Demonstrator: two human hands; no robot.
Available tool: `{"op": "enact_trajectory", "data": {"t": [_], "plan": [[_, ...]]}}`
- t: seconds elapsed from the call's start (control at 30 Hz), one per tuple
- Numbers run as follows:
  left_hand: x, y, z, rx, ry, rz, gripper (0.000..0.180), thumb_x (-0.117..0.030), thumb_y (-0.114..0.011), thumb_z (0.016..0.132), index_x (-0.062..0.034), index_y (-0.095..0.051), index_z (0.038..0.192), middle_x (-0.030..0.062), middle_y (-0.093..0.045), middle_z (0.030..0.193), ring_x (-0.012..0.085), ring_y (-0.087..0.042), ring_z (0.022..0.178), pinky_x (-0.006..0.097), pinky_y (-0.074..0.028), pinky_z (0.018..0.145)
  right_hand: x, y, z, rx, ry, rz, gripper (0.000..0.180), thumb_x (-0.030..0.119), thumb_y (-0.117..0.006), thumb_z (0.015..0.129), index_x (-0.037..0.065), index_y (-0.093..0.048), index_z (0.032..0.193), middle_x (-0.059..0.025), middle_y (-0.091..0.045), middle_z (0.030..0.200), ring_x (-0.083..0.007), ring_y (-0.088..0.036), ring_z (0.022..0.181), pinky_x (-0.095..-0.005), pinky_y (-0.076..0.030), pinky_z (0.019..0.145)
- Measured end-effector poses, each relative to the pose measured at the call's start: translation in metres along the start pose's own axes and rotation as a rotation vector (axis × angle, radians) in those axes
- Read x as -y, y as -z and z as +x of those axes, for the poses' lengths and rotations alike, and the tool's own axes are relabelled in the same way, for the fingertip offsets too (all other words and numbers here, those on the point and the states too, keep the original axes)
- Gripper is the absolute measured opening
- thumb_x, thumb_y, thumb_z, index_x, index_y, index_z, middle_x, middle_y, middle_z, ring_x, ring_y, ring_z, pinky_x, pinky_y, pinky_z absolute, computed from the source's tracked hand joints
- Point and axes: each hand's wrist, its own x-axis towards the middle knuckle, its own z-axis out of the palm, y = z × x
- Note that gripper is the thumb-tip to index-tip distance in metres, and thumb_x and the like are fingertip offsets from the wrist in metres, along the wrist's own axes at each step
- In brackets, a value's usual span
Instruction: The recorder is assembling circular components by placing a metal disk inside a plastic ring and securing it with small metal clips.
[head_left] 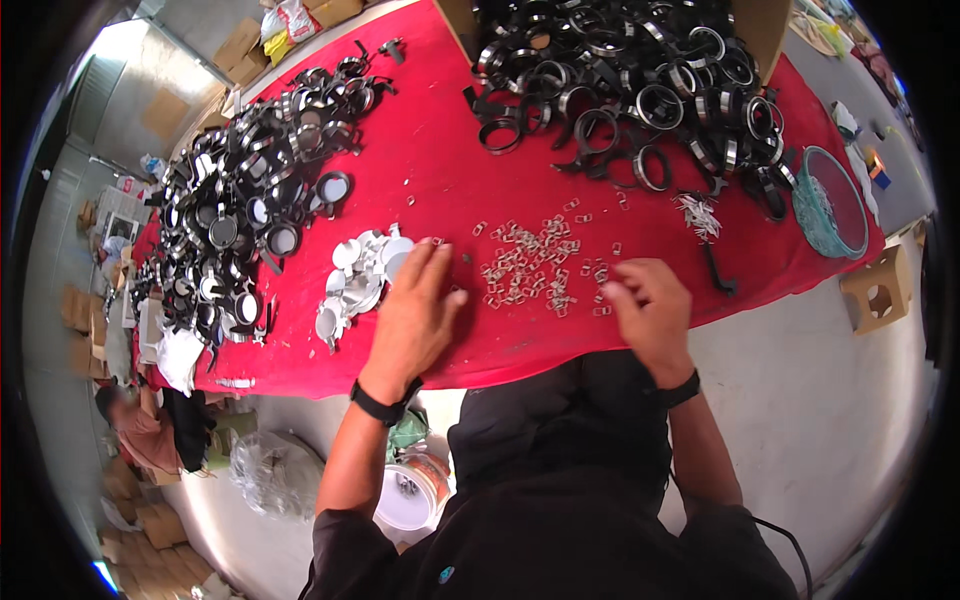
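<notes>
My left hand (415, 318) lies palm down on the red cloth, its fingers stretched out and the thumb apart. Its fingertips rest at the right edge of a pile of flat silver discs (352, 285). My right hand (652, 312) hovers at the right side of a spread of small metal clips (530, 262). Its fingers are bent, with a gap between thumb and forefinger, and nothing shows in them. A few loose clips lie just by its fingertips.
Black ring-shaped parts with handles (230, 210) are heaped at the left. More black rings (620, 90) spill from a cardboard box at the back. Thin white strips (698, 215) and a teal basket (830, 205) are at right. A white bucket (410, 495) stands below; another person (150, 430) sits lower left.
</notes>
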Motion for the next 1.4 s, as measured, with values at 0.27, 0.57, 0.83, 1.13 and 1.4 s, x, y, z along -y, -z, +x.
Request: {"op": "enact_trajectory", "data": {"t": [0.27,0.57,0.83,1.13,1.4], "plan": [[-0.044,-0.066,0.057,0.187,-0.262,0.264,0.074,-0.046,-0.066,0.113,-0.0058,-0.046,0.173,0.0379,-0.038,0.175,0.0564,-0.036,0.164,0.057,-0.035,0.135,0.001,-0.027,0.013,0.431,0.404,-0.467,0.051,0.03,-0.077,0.103,0.007,-0.072,0.148,-0.0193,-0.057,0.166,-0.0429,-0.045,0.16,-0.0669,-0.03,0.133],[-0.107,-0.105,0.083,0.27,-0.438,0.18,0.071,-0.05,-0.058,0.116,-0.0121,-0.046,0.174,0.0355,-0.034,0.179,0.0553,-0.032,0.167,0.062,-0.031,0.136,-0.055,0.035,0.034,0.119,0.254,-0.708,0.043,0.014,-0.072,0.103,0.0,-0.072,0.143,-0.0261,-0.062,0.157,-0.0457,-0.055,0.151,-0.0571,-0.042,0.128],[-0.067,-0.045,0.078,0.31,-0.421,0.193,0.061,-0.044,-0.067,0.112,-0.011,-0.061,0.163,0.0326,-0.042,0.176,0.0504,-0.036,0.167,0.059,-0.035,0.135,-0.055,0.048,0.033,0.101,0.192,-0.586,0.039,0.009,-0.072,0.101,-0.003,-0.072,0.139,-0.0262,-0.063,0.156,-0.0467,-0.057,0.148,-0.0555,-0.046,0.126],[-0.013,0.018,0.011,0.099,0.024,0.323,0.067,-0.027,-0.089,0.093,-0.0054,-0.068,0.153,0.0255,-0.07,0.137,0.0452,-0.068,0.125,0.053,-0.057,0.107,-0.01,0.032,0.015,0.189,0.348,-0.416,0.046,0.016,-0.078,0.099,0.0,-0.073,0.142,-0.0257,-0.059,0.161,-0.0465,-0.048,0.157,-0.0637,-0.037,0.131],[0.003,0.001,-0.002,0.103,0.093,0.187,0.038,-0.014,-0.085,0.093,-0.0035,-0.078,0.129,0.0228,-0.073,0.113,0.046,-0.075,0.1,0.054,-0.063,0.086,-0.041,0.026,0.035,0.238,0.255,-0.59,0.04,0.02,-0.075,0.103,0.002,-0.075,0.139,-0.0272,-0.059,0.161,-0.0469,-0.049,0.156,-0.0631,-0.036,0.131]]}}
